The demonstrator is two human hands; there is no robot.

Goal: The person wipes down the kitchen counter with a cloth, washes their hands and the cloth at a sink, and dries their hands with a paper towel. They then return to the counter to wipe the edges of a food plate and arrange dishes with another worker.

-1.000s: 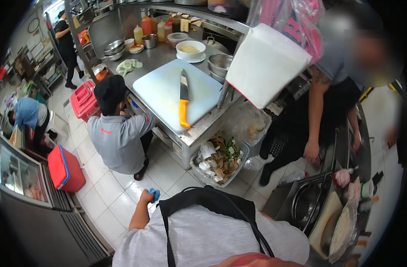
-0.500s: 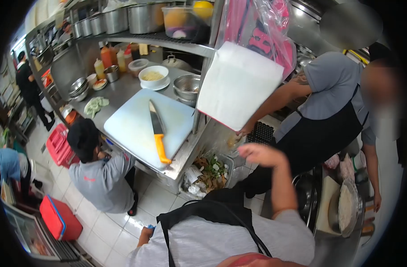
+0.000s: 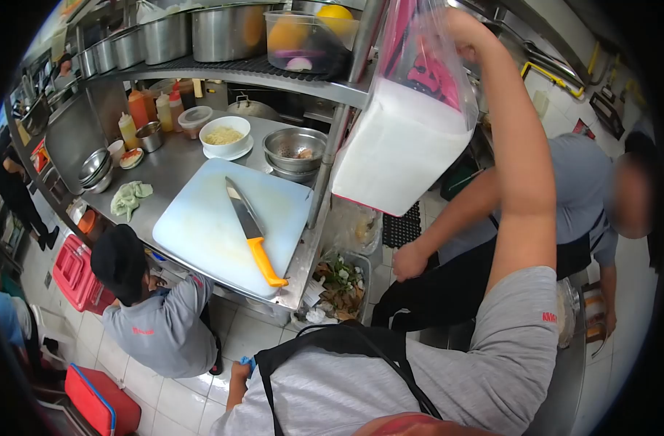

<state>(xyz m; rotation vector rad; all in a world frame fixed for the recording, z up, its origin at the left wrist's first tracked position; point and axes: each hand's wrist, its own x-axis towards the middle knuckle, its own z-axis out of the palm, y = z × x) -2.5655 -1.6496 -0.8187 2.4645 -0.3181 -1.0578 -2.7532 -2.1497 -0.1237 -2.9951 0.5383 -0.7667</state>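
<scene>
My right hand [image 3: 459,33] is raised high at the top of a hanging clear plastic bag with pink print [image 3: 437,69]. Its fingers bend down at the bag and are partly hidden, so their grip is unclear. White paper towels [image 3: 401,145] stick out from the lower part of the bag. Low at my side, my left hand [image 3: 239,372] is closed around a small blue cloth-like piece [image 3: 249,361]. In front of me a knife with a yellow handle [image 3: 255,240] lies on a white cutting board [image 3: 194,218], touched by neither hand.
A steel shelf [image 3: 223,76] carries pots above the counter. Bowls, sauce bottles [image 3: 139,109] and a green cloth [image 3: 130,200] stand or lie behind the board. Below is a bin of scraps [image 3: 364,294]. One co-worker [image 3: 157,320] crouches at left; another [image 3: 564,196] bends at right.
My right hand has risen from chest height to the top of the hanging bag. The co-worker at right has bent lower. My left hand stays low with the blue piece.
</scene>
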